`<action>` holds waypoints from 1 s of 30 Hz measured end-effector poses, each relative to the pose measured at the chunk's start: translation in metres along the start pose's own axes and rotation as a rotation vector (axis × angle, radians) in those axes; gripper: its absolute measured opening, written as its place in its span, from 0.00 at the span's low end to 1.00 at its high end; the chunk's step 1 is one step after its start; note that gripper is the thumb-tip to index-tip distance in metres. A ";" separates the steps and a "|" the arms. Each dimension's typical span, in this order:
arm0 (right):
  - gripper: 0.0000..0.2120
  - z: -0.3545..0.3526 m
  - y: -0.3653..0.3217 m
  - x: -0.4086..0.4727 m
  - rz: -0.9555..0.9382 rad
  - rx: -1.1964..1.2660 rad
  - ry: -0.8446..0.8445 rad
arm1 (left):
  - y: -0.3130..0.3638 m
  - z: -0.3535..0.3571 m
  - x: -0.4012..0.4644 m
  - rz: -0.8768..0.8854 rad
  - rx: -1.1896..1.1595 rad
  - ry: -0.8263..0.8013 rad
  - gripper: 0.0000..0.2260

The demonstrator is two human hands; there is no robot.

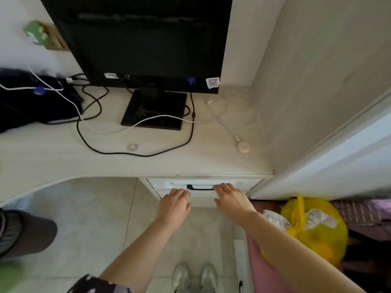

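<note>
Nearby, drawer (241, 183) under pale desk (53, 149); monitor (143, 39), cables (135, 154) on top; tiled floor (95, 218).

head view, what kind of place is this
Most likely a home desk nook, perhaps in a bedroom: a monitor and loose cables sit on the pale desk, and the left hand and right hand touch a drawer under it.

pale matt wood-grain desk (63, 153), glossy handle (200, 187)
</note>
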State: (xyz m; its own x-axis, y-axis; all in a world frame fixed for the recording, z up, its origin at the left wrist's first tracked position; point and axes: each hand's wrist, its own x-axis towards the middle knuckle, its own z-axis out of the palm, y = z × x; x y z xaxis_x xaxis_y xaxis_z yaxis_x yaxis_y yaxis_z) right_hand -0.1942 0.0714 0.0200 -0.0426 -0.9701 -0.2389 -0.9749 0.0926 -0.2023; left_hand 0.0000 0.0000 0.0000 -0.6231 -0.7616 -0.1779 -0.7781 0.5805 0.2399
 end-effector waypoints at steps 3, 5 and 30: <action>0.19 0.019 0.013 0.021 -0.032 0.032 -0.096 | 0.012 0.020 0.022 -0.005 0.000 -0.107 0.18; 0.18 0.033 0.021 0.035 -0.041 0.014 -0.148 | 0.016 0.030 0.038 -0.023 0.025 -0.146 0.20; 0.25 0.107 0.034 0.054 -0.127 -0.013 -0.128 | 0.010 0.105 0.052 0.023 0.110 -0.066 0.25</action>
State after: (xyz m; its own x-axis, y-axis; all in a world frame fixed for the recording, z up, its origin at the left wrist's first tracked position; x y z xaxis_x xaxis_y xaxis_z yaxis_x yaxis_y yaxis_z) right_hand -0.2060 0.0466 -0.1012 0.1080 -0.9372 -0.3317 -0.9735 -0.0321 -0.2262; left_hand -0.0482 -0.0039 -0.1069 -0.6416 -0.7296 -0.2369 -0.7656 0.6282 0.1387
